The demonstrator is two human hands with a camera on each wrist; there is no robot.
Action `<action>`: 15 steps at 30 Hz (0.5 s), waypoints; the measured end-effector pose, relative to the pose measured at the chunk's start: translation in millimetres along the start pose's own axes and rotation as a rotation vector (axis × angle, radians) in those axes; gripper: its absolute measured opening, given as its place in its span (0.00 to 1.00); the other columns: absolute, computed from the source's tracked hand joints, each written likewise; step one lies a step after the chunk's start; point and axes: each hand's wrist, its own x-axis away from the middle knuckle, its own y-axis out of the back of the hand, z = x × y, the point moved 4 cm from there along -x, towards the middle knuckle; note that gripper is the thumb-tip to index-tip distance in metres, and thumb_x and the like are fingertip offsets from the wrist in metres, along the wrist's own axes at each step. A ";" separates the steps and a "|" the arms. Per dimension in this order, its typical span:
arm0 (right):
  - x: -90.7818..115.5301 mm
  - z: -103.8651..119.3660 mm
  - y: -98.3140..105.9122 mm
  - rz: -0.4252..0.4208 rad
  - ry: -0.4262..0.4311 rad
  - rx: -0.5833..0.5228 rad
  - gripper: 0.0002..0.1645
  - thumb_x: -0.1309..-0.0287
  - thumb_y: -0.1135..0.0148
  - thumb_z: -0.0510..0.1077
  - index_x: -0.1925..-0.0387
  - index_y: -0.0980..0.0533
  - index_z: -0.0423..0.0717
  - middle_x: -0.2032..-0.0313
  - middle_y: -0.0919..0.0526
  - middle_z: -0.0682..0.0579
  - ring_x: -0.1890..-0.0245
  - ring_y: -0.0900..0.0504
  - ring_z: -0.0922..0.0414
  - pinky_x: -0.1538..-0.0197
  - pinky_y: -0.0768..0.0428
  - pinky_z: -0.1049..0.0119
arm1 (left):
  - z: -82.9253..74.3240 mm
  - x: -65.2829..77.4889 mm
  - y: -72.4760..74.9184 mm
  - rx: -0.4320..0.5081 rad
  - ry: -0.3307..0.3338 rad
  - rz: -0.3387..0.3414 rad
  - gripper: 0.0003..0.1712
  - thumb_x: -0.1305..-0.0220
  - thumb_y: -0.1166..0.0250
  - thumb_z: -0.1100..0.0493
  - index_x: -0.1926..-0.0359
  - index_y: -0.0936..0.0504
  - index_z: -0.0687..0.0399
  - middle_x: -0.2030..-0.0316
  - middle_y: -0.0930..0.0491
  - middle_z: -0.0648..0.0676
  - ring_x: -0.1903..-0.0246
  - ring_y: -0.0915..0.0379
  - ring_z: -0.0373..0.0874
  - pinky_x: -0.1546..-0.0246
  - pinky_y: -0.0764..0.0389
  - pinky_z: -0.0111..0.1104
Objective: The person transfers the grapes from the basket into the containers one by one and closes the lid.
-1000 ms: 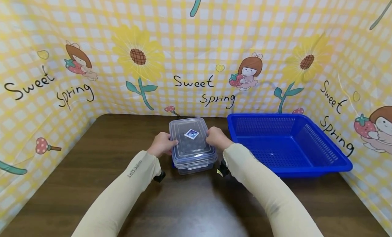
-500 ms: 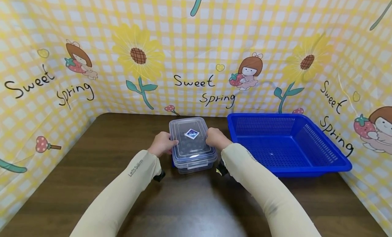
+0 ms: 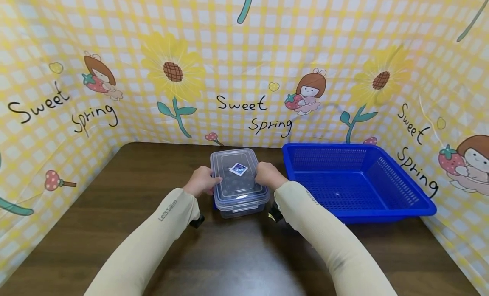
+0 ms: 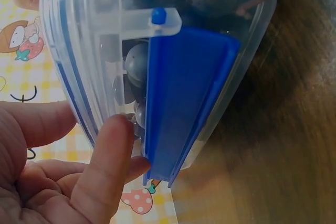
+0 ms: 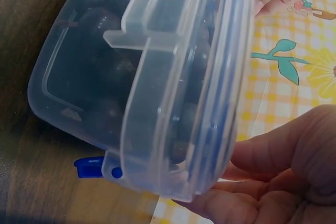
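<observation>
A clear plastic food container [image 3: 244, 210] with a clear lid [image 3: 238, 185] stands on the table, its long sides pointing away from me. Dark round balls [image 4: 137, 65] show through its wall. My left hand [image 3: 200, 180] pinches the lid's left edge, thumb on top and fingers at the side beside a blue latch [image 4: 181, 98] that hangs down. At the right edge, my right hand [image 3: 269, 175] grips the lid between thumb and fingers. Another blue latch [image 5: 89, 167] sticks out from the container in the right wrist view.
A blue plastic basket [image 3: 359, 211] with perforated walls stands right of the container, close to my right forearm. The brown wooden table [image 3: 214, 262] meets a yellow checked cloth [image 3: 244, 58] at the back and both sides.
The head view has shifted slightly. Both hands keep their hold on the lid, and the container stays in place.
</observation>
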 end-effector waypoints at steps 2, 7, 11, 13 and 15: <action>0.5 0.3 -0.5 0.002 -0.005 0.002 0.24 0.47 0.48 0.26 0.89 0.42 0.46 0.86 0.45 0.54 0.84 0.43 0.59 0.80 0.41 0.69 | 0.5 0.0 -0.1 -0.003 -0.002 0.006 0.13 0.34 0.39 0.63 0.56 0.22 0.73 0.69 0.18 0.62 0.77 0.22 0.45 0.68 0.16 0.38; 2.9 1.6 -0.7 0.014 -0.010 0.020 0.22 0.45 0.47 0.27 0.88 0.40 0.45 0.85 0.42 0.54 0.84 0.39 0.58 0.79 0.38 0.69 | 0.7 -0.2 0.6 -0.025 -0.002 0.007 0.13 0.34 0.39 0.62 0.58 0.22 0.72 0.70 0.19 0.62 0.78 0.22 0.45 0.68 0.17 0.38; 5.3 2.7 -1.1 0.022 -0.010 0.024 0.22 0.44 0.47 0.28 0.88 0.39 0.45 0.85 0.42 0.53 0.84 0.39 0.58 0.79 0.38 0.69 | 1.9 -0.2 0.0 -0.029 0.000 0.004 0.12 0.34 0.38 0.63 0.60 0.22 0.72 0.71 0.19 0.61 0.79 0.22 0.45 0.68 0.17 0.39; 6.2 2.6 -1.1 0.023 -0.011 0.034 0.21 0.44 0.47 0.28 0.88 0.38 0.45 0.85 0.41 0.53 0.83 0.38 0.58 0.79 0.38 0.69 | 2.6 0.0 -0.9 -0.035 -0.003 0.008 0.11 0.35 0.38 0.63 0.61 0.22 0.72 0.72 0.20 0.60 0.79 0.22 0.45 0.68 0.17 0.40; 6.9 2.9 -0.7 0.026 -0.009 0.047 0.20 0.43 0.46 0.28 0.87 0.36 0.44 0.85 0.39 0.53 0.83 0.37 0.57 0.79 0.37 0.69 | 3.0 0.1 -1.5 -0.036 -0.002 0.012 0.11 0.35 0.37 0.63 0.61 0.22 0.72 0.73 0.21 0.60 0.80 0.22 0.45 0.68 0.17 0.40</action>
